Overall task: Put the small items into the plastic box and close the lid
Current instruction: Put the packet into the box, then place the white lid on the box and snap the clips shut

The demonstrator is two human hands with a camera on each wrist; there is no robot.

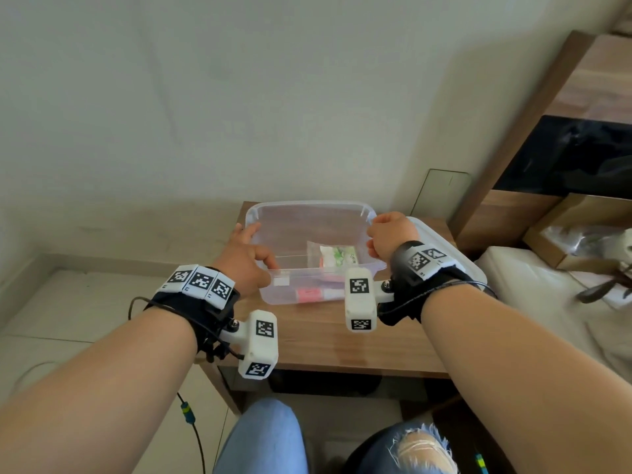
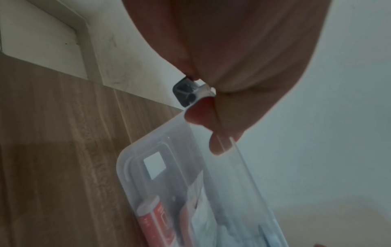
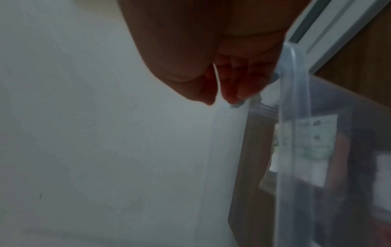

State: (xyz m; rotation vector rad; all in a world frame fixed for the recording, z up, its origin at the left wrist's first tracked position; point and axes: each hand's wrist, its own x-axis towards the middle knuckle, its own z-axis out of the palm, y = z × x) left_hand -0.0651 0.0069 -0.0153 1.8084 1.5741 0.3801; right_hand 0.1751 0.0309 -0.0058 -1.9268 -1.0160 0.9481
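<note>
From my head the room is evenly daylit, soft and slightly hazy; straight lines bow toward the edges; my left hand (image 1: 247, 257) casts a faint shadow; both wrist views are dim, grainy and blurred, my right hand (image 3: 213, 55) a dark, backlit mass.

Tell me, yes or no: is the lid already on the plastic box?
No: the plastic box stands open-topped, and the lid lies beside it under the right hand.

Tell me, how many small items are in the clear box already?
2 plainly visible: a green-and-white packet toward the right, a red-and-white tube along the near wall. The cloudy plastic box may hide more.
</note>
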